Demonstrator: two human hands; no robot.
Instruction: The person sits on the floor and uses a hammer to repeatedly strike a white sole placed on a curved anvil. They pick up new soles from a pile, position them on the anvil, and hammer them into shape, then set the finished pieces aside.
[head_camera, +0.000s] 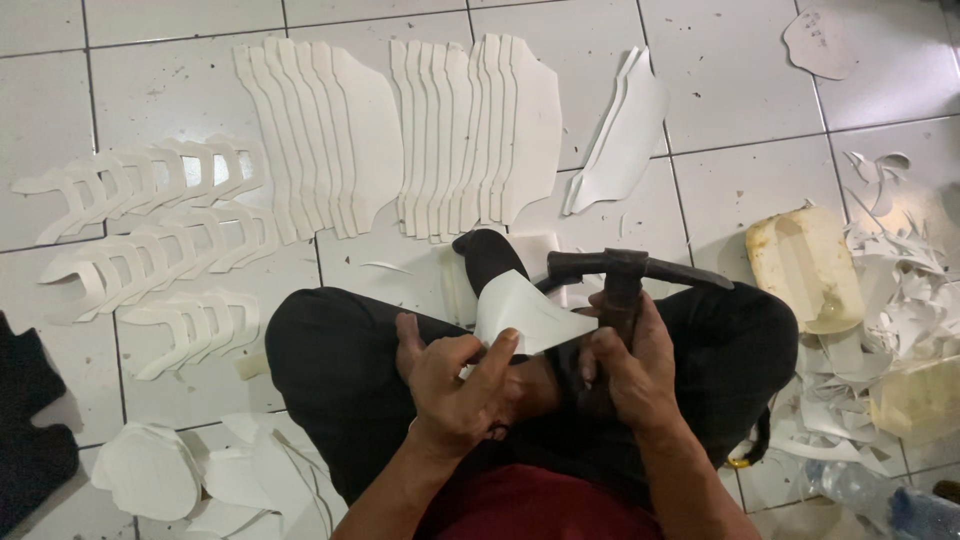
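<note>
Floor (720, 90) of white tiles is all around me, and I sit on it with my legs crossed. My left hand (455, 385) pinches a white cut piece (525, 315) between thumb and fingers, right over my lap. My right hand (630, 365) is closed around the handle of a dark hammer (620, 272), whose head sticks up above my knee, just beside the white piece.

A pale yellow plastic jug (805, 265) lies on its side on the floor to my right. I cannot tell what is inside it. Next to it sits a heap of white scraps (890, 300), and a clear bottle (870, 490) lies near the bottom right corner.

In front of me, two rows of tall white shapes (400, 140) are fanned out on the floor, each one overlapping the next. To the left lie rows of small curved pieces (160, 220). More flat white cutouts (200, 475) sit by my left knee. The far tiles along the top edge are mostly bare.
</note>
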